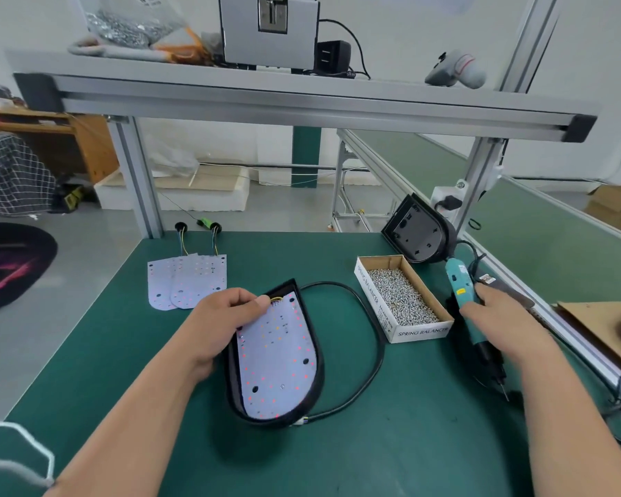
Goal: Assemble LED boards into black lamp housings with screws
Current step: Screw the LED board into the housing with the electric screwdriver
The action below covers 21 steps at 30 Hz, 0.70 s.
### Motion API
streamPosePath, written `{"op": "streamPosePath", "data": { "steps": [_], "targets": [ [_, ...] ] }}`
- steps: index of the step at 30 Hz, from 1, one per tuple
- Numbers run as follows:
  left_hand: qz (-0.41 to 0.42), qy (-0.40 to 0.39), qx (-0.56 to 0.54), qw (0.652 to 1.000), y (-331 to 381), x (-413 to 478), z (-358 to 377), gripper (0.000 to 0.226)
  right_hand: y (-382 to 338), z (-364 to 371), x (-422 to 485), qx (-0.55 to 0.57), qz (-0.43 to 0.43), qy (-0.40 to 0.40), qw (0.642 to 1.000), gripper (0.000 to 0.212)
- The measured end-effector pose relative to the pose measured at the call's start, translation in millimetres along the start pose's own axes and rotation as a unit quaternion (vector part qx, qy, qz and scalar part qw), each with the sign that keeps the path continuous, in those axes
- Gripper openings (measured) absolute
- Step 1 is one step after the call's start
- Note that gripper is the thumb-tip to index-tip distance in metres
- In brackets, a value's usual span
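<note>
Head view: pinching the LED board (276, 356) at its top edge with curled left hand (226, 317) fingers, seating it in the black lamp housing (318, 382) mid-table. Gripping the electric screwdriver (463, 285), right hand (499, 317) fingers wrapped round it. Probably needing a screw from the screw box (420, 331) next, leaving spare boards (187, 281) beyond.

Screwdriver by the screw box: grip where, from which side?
The teal barrel mid-length, from the right, where the right hand grips: the screwdriver lies flat, bit nearward, cord at the far end, screw box close on its left.
</note>
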<state>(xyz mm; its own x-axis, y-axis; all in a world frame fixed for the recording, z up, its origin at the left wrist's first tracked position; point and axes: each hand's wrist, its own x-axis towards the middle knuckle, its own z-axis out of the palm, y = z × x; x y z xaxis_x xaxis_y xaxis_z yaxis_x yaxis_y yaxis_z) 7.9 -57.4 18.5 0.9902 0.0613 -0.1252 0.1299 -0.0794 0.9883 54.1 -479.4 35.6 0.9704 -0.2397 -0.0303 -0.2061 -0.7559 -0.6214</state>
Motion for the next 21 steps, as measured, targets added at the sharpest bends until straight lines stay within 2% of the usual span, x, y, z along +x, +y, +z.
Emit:
{"op": "streamPosePath", "data": {
  "steps": [3,6,10,12,14,15,17,19,21],
  "targets": [
    [-0.047,-0.019,-0.093,0.994,3,-2,-5,0.026,-1,0,-3,-0.071,-0.025,-0.021,0.997,0.011],
    [-0.052,-0.006,-0.111,0.992,3,-1,-6,0.027,1,1,-3,-0.109,-0.027,-0.017,0.994,0.040],
    [-0.047,-0.004,-0.108,0.993,2,-1,-4,0.030,1,1,-6,-0.148,-0.040,0.024,0.988,0.047],
    [-0.047,-0.004,-0.097,0.994,2,-1,-3,0.031,-8,1,-15,-0.133,-0.094,0.088,0.983,0.047],
    [-0.047,-0.002,-0.084,0.995,2,-1,-2,0.028,-27,0,-32,-0.042,-0.195,0.102,0.975,0.036],
    [-0.047,0.000,-0.080,0.996,2,-1,-1,0.027,-36,-1,-41,0.010,-0.252,0.058,0.966,0.032],
    [-0.045,0.005,-0.074,0.996,2,-1,0,0.027,-53,5,-58,0.048,-0.334,-0.097,0.936,0.032],
    [-0.043,0.012,-0.075,0.996,2,-1,1,0.028,-61,20,-68,-0.017,-0.362,-0.219,0.906,0.036],
    [-0.039,0.021,-0.089,0.995,2,-1,3,0.029,-64,37,-71,-0.122,-0.360,-0.253,0.890,0.038]
  ]
}}
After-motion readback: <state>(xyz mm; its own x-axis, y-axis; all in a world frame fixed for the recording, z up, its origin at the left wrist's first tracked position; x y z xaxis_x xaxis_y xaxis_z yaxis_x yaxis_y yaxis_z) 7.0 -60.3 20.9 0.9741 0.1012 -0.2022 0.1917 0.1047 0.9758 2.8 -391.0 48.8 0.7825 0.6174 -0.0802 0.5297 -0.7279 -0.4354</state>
